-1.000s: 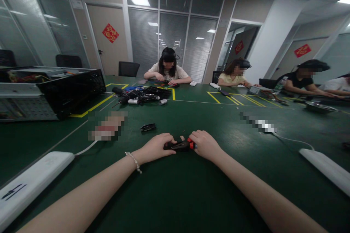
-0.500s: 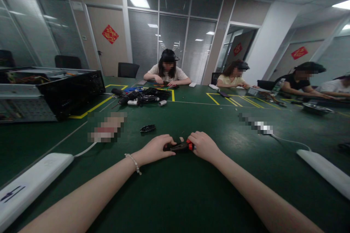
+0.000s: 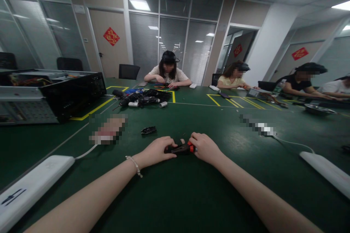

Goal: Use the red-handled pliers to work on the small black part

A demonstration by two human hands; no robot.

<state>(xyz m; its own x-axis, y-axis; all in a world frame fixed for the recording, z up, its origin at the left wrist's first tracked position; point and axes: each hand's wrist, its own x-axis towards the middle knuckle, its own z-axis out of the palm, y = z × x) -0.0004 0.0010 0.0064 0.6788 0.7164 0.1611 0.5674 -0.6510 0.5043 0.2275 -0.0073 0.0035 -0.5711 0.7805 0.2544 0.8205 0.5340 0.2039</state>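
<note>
Right hand [image 3: 205,147] grips pliers [image 3: 183,149], below frame centre; left hand [image 3: 158,149] pinches dark part [image 3: 169,149] at pliers' tips. Loose pinch could let part twist, pliers nipping left hand.

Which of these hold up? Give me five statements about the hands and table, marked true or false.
1. The right hand grips red-handled pliers. True.
2. The left hand is empty. False: it holds a small dark piece by the pliers' nose.
3. The bracelet is on the right wrist. False: the bracelet circles the left wrist.
4. A computer case rests at the left. True.
5. The tabletop is white. False: it is green.
</note>
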